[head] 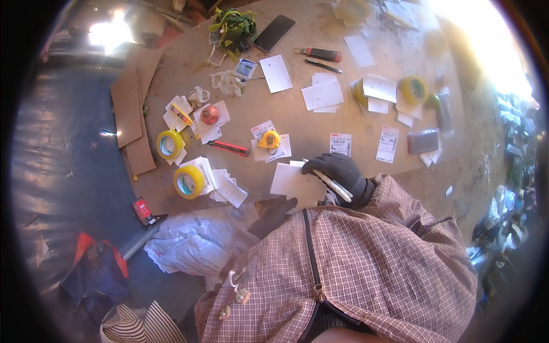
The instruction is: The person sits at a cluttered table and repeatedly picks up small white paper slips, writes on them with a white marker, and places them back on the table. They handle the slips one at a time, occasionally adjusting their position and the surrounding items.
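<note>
My right hand (339, 172) wears a dark glove and is closed around a white pen (330, 182). The pen slants across the fingers, over the right edge of some white paper slips (294, 182). My left hand (274, 212), gloved too, grips these slips at their lower edge, close to my checked jacket. Part of the left hand is hidden by the sleeve and the paper. Just beyond lie a yellow tape measure (269, 139) on paper slips and a printed label (340, 144).
Rolls of yellow tape (188, 182) weigh down paper stacks at left. A red utility knife (228, 148), a pomegranate (209, 115), a smartphone (274, 33), a black pen (322, 65) and a second utility knife (319, 54) lie on the table. A white plastic sack (193, 242) hangs below its front edge.
</note>
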A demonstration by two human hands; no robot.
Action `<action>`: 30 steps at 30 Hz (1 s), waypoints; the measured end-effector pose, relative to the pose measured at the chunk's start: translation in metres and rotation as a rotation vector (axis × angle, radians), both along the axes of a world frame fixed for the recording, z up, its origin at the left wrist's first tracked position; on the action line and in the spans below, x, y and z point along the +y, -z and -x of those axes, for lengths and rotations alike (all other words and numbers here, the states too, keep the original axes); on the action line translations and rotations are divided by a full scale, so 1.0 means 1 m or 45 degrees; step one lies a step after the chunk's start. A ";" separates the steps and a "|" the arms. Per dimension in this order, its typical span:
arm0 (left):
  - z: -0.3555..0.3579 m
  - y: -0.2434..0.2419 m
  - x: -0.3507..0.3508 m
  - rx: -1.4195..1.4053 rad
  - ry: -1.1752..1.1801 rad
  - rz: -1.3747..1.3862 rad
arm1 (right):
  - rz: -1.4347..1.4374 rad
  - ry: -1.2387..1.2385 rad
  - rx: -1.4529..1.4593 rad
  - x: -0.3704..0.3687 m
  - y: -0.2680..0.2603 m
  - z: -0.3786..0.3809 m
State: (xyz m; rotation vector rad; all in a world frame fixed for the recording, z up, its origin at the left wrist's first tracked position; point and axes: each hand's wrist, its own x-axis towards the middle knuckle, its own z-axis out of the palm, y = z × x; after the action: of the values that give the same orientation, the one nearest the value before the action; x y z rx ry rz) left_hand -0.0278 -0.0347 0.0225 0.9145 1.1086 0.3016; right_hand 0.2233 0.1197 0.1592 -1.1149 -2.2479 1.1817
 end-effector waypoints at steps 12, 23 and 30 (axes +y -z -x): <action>0.013 -0.037 0.126 -0.115 -0.714 -0.031 | -0.324 0.165 0.043 0.071 0.056 0.033; 0.071 0.105 0.257 0.101 -1.290 -0.118 | -0.575 0.252 -0.372 0.194 0.193 0.078; 0.064 0.116 0.266 0.263 -1.278 -0.059 | -0.580 0.212 -0.185 0.206 0.226 0.071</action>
State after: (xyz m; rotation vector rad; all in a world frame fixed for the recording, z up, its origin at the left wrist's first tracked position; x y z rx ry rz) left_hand -0.0923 0.2308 -0.0939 0.3614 1.7041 1.0692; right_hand 0.1524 0.3261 -0.0668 -1.1940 -2.3122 0.4989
